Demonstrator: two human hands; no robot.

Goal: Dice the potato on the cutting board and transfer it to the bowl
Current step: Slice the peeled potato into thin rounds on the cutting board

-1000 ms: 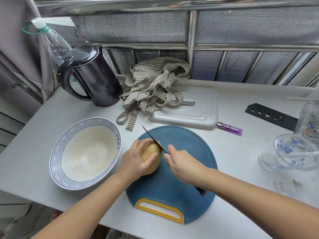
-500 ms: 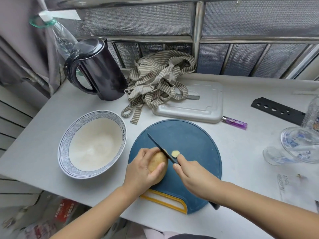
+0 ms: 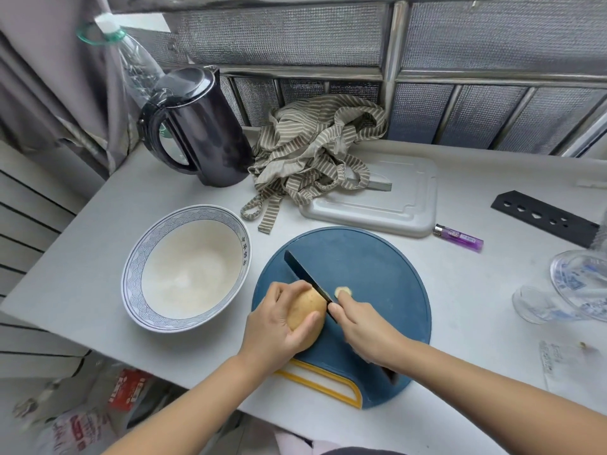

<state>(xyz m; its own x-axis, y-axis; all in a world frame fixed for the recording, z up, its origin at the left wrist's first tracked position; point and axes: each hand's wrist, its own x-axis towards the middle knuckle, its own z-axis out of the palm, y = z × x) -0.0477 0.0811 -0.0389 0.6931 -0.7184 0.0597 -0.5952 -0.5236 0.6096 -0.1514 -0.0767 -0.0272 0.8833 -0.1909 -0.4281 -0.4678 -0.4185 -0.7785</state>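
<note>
A tan potato (image 3: 305, 311) lies on the round blue cutting board (image 3: 371, 267), near the board's left side. My left hand (image 3: 274, 326) grips the potato from the left. A black knife (image 3: 307, 277) is held in my right hand (image 3: 364, 330), its blade resting against the potato's right end. One small cut-off slice (image 3: 342, 292) lies on the board just right of the blade. An empty white bowl with a blue patterned rim (image 3: 157, 231) stands to the left of the board.
A black kettle (image 3: 200, 126) and a plastic bottle (image 3: 131, 60) stand at the back left. A striped cloth (image 3: 315, 149) lies on a white tray (image 3: 404, 205). A purple lighter (image 3: 458, 237), a black strip (image 3: 545, 216) and glassware (image 3: 578, 284) sit to the right.
The knife has cut a small slice off the potato's right end; the slice now lies on the board. The blade is set against the potato again, and the view has shifted.
</note>
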